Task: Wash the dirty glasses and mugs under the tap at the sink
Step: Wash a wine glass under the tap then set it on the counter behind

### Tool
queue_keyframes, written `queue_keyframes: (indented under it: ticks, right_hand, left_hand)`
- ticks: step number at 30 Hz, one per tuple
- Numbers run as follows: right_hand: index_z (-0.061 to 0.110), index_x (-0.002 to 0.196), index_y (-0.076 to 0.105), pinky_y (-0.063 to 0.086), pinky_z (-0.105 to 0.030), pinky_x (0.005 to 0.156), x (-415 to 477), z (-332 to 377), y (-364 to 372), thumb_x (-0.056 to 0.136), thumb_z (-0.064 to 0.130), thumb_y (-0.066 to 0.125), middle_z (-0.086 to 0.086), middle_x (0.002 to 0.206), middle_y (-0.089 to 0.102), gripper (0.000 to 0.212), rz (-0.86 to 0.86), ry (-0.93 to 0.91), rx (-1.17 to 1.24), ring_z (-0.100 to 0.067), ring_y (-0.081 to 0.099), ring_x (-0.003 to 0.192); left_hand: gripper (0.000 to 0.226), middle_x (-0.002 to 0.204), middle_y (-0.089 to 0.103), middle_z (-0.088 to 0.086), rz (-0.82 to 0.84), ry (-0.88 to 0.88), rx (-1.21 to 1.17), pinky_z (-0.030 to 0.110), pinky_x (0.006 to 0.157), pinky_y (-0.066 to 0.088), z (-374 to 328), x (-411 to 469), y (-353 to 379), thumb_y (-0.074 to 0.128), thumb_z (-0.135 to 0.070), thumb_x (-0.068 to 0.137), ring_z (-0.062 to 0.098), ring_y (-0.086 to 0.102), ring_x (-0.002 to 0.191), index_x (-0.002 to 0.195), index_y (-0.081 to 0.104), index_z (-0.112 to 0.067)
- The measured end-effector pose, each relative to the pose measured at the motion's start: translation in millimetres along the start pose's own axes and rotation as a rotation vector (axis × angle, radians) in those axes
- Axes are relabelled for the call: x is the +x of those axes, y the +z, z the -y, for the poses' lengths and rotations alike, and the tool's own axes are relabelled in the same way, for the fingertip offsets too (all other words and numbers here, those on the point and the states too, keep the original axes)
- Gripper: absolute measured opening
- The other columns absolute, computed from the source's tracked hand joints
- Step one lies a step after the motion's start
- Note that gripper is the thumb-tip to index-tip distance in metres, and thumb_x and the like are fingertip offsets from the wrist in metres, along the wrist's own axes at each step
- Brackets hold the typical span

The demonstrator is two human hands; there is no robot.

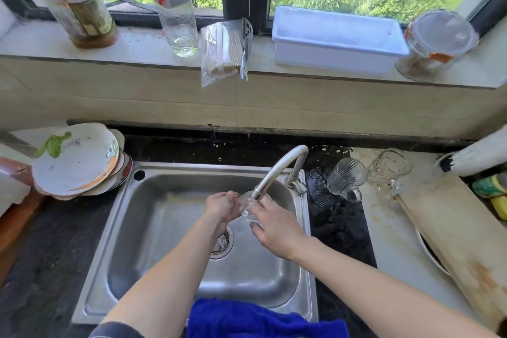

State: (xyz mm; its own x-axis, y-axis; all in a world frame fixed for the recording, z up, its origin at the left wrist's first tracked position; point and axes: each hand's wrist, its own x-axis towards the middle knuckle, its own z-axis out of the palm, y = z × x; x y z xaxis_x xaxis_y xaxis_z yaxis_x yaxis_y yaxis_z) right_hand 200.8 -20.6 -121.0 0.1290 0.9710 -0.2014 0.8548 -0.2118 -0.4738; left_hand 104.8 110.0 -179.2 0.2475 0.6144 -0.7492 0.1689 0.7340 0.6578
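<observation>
- The left hand [222, 206] sits just left of the frame's centre, fingers curled round the glass [248, 207] from the left side.
- The right hand [274, 228] meets it from the right and slightly lower in the frame. Its fingers wrap the other side of the glass, so both hands hold the one thing between them.
- The glass is clear and blurred by water. I cannot tell which way its mouth points or how its long axis lies.
- Directly above the glass, the tap [277, 170] ends its curved spout, touching or nearly touching it, over the right half of the sink [90, 296].
- Further out, right of the sink, two more pieces stand on the worktop [384, 228]: a ribbed mug [346, 179] just beside the tap's base and a plainer mug [389, 169] next to it.
- Both lie to the right of the hands, so I judge the right hand the nearer one to reach for them.
- Well apart at centre left, a stack of plates [76, 162] leans by the sink's corner.
</observation>
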Motion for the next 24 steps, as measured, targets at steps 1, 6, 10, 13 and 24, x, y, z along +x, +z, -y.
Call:
queue_keyframes:
  ticks: [1,6,10,13,24]
  right_hand:
    - [0.015,0.132,0.051,0.046,-0.041,0.092,1,3,-1,0.096,0.026,0.046,-0.003,0.137,0.045,0.038,-0.014,0.002,0.011,-0.024,0.047,0.122]
    - [0.016,0.129,0.053,0.047,-0.039,0.087,-13,-3,-5,0.094,0.023,0.048,0.001,0.132,0.051,0.036,-0.038,-0.178,-0.031,-0.021,0.049,0.115]
    - [0.015,0.131,0.052,0.045,-0.038,0.094,-7,8,-5,0.095,0.023,0.048,-0.002,0.135,0.049,0.036,-0.012,-0.116,-0.004,-0.021,0.046,0.121]
    - [0.02,0.126,0.056,0.05,-0.039,0.088,-19,-5,-7,0.094,0.022,0.048,0.003,0.131,0.055,0.034,0.0,-0.235,-0.051,-0.017,0.047,0.119]
    - [0.009,0.093,0.067,0.047,-0.042,0.08,5,30,-9,0.097,0.033,0.053,-0.007,0.099,0.066,0.028,-0.118,-0.02,0.094,-0.028,0.062,0.09]
  left_hand:
    - [0.025,0.07,0.058,0.013,0.002,-0.002,0.002,0.027,0.047,0.054,-1,-2,1,0.044,-0.008,0.1,0.019,0.058,0.053,0.079,0.056,-0.005]
    - [0.023,0.072,0.06,0.017,-0.015,-0.011,0.014,0.03,0.046,0.055,-7,-1,-14,0.045,-0.005,0.099,0.023,0.058,0.057,0.079,0.056,-0.001]
    - [0.022,0.065,0.062,0.012,0.022,-0.038,0.086,0.026,0.043,0.052,-3,-8,-8,0.049,-0.004,0.097,0.017,0.057,0.044,0.078,0.059,-0.001]
    - [0.012,0.064,0.061,0.011,-0.014,-0.049,0.146,0.02,0.038,0.046,-4,-4,-24,0.056,-0.008,0.094,0.016,0.056,0.038,0.084,0.06,-0.002]
    - [0.015,0.094,0.06,0.018,-0.022,-0.05,-0.102,0.035,0.061,0.05,15,-5,-13,0.05,-0.004,0.094,0.026,0.057,0.074,0.105,0.056,0.004]
